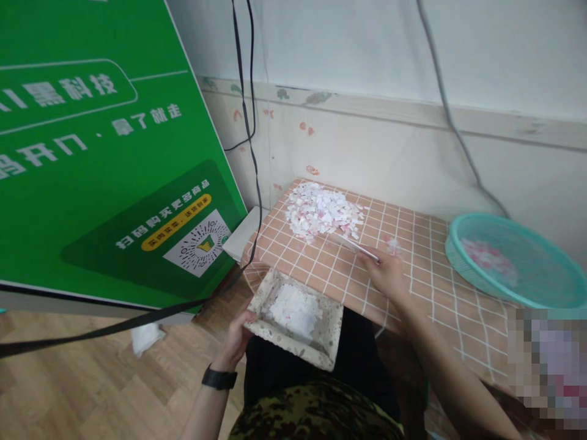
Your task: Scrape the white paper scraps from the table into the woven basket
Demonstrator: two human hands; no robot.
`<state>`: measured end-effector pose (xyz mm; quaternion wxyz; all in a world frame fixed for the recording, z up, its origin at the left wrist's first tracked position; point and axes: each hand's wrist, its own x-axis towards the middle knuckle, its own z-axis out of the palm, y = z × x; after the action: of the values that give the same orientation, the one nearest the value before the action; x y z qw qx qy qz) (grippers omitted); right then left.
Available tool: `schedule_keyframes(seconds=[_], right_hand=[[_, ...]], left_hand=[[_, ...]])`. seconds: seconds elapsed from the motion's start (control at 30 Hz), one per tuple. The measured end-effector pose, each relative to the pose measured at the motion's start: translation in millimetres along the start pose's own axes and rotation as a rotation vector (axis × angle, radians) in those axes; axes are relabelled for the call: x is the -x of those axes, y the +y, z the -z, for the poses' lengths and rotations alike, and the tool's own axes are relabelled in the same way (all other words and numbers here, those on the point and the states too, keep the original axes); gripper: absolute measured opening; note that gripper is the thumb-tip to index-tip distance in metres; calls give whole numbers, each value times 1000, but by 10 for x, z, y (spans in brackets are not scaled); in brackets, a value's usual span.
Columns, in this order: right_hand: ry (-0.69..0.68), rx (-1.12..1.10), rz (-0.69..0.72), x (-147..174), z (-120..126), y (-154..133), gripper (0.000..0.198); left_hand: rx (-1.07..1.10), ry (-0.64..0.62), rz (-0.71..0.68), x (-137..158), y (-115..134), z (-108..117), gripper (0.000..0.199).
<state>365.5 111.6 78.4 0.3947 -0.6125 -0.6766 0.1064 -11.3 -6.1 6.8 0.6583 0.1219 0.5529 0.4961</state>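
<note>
My left hand [239, 335] grips the left side of a shallow speckled tray [334, 335], holding it just off the table's front edge above my lap. White paper scraps [296, 308] lie inside it. My right hand [384, 269] is closed round a thin white strip-like tool [367, 253], whose exact kind I cannot make out. Its far end points at a spread pile of white and pink paper scraps [321, 211] near the table's back left corner. A few more scraps [392, 245] lie just beyond my right hand.
A checked cloth covers the table [422, 263]. A turquoise plastic basket [541, 256] with pinkish scraps stands at the right. A large green machine [105, 153] rises at the left. A dark strap [254, 165] hangs between it and the table. The wall [389, 153] borders the back.
</note>
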Motion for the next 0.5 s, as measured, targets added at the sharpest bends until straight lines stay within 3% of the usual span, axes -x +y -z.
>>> schedule_keyframes(seconds=[0.23, 0.5], right_hand=[[-119, -6, 109, -14, -50, 34, 28], [-250, -157, 75, 32, 54, -70, 27]], left_hand=[[11, 7, 8, 17, 52, -28, 26], [34, 6, 42, -29, -24, 40, 7]])
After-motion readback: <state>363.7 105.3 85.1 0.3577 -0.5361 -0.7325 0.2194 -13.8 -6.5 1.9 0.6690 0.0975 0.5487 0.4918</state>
